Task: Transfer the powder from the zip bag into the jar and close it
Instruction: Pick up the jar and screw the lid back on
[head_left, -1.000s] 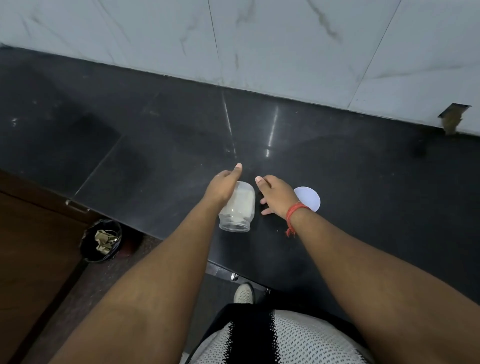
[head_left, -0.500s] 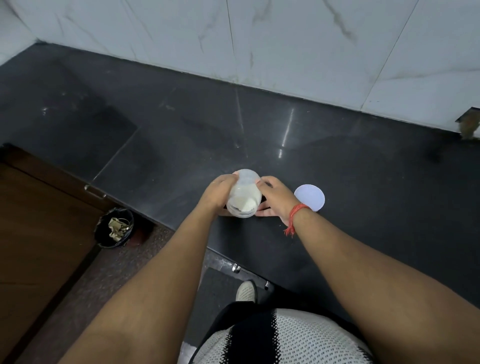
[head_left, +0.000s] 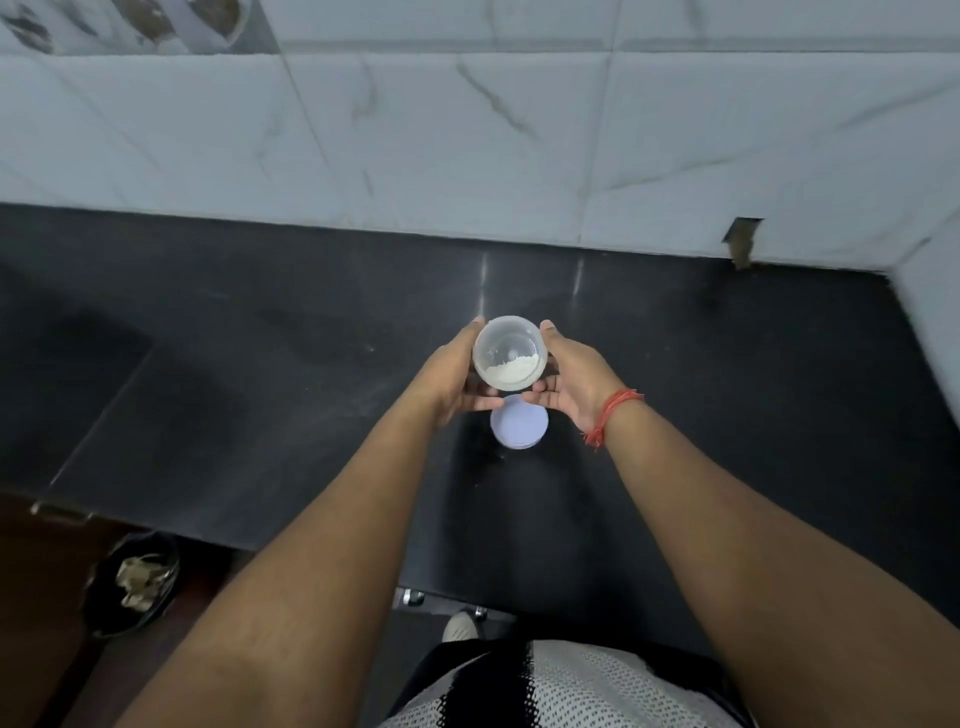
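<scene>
Here, in the head view, a clear plastic jar (head_left: 510, 353) is held above the dark worktop (head_left: 260, 364), cupped between both hands: the left hand (head_left: 457, 376) is wrapped round its left wall, the right hand (head_left: 569, 379) round its right wall, fingers of both curled underneath. The mouth is tipped toward the camera, so the jar's long axis is judged to run roughly up and toward the viewer, tilted, not upright. White powder (head_left: 511, 370) is seen pooled on the nearer, lower side of the inside; approx. a small fraction of the vol. is filled. The jar is likely light, stiff, thin-walled and a bit slick, so a grip on the walls w/ support below seems apt; squeezing hard may flex it. The white lid (head_left: 519, 427) lies flat on the worktop just below the hands, not yet fitted. No zip bag is seen. A red thread (head_left: 613, 415) is worn on the right wrist.
</scene>
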